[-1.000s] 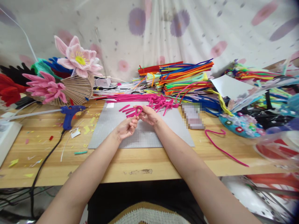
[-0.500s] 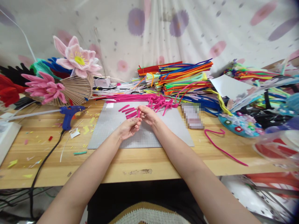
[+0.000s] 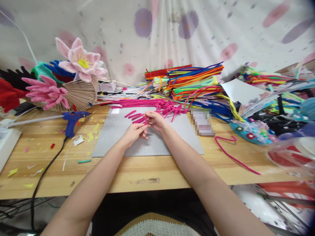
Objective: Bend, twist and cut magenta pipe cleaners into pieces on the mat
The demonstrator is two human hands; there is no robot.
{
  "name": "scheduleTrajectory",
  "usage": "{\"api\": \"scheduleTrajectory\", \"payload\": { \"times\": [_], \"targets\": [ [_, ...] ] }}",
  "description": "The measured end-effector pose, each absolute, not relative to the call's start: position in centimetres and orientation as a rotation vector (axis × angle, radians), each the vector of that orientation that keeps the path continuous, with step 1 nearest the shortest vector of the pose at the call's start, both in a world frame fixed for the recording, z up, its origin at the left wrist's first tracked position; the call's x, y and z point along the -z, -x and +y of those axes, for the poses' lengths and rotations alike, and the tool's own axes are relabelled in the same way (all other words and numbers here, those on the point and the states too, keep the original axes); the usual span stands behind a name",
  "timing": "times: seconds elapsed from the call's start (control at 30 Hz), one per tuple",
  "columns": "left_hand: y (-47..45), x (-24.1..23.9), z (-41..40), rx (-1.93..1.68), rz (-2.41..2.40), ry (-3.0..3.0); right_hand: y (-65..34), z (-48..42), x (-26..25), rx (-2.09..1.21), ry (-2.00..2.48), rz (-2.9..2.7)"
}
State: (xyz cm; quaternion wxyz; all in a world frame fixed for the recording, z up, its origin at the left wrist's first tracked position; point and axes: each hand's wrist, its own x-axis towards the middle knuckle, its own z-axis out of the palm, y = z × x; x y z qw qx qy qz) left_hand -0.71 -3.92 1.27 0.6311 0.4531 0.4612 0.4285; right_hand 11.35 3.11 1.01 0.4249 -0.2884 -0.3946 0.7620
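Observation:
Between my two hands is a short magenta pipe cleaner (image 3: 146,121), held upright above the grey cutting mat (image 3: 108,141). My left hand (image 3: 135,132) pinches its lower end between thumb and fingers. Closed on the upper end is my right hand (image 3: 155,120), and its fingers partly cover the piece. Just behind and left of my fingertips lie several short magenta pipe cleaner pieces (image 3: 134,116) on the mat. Farther back on the right sit bent, looped magenta pipe cleaners (image 3: 169,108), beside a bundle of long magenta pipe cleaners (image 3: 135,103).
A blue glue gun (image 3: 71,124) with a black cord lies on the left. A blurred-out phone (image 3: 203,123) rests at the mat's right edge, near a loose magenta pipe cleaner (image 3: 236,155). Coloured pipe cleaner bundles (image 3: 192,82) and a pink fuzzy flower (image 3: 81,60) stand behind.
My left hand has turned slightly, its lower fingers now less curled. My right hand stays almost in place, and the magenta piece is still between both hands.

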Motion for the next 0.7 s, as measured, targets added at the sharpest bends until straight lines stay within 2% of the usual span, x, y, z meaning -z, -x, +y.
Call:
{"api": "scheduleTrajectory", "payload": {
  "times": [0.2,0.37,0.43,0.53,0.7],
  "targets": [
    [0.3,-1.2,-3.8,-1.016,1.061,-1.04,-11.5,3.8,-0.6,-1.848,0.784,-0.868],
    [1.3,-0.6,-2.6,-1.184,1.248,-1.106,-11.6,4.2,-0.1,-1.84,0.782,-0.943],
    [2.7,-0.4,-2.1,-1.223,1.422,-1.191,-11.7,4.3,0.3,-1.773,0.767,-1.029],
    [5.2,-0.5,-1.4,-1.244,1.934,-1.382,-11.7,4.4,0.8,-1.622,0.82,-1.085],
    [7.7,-0.6,0.0,-0.951,2.48,-1.577,-11.7,4.7,1.7,-1.444,1.005,-1.17]
  ]
}}
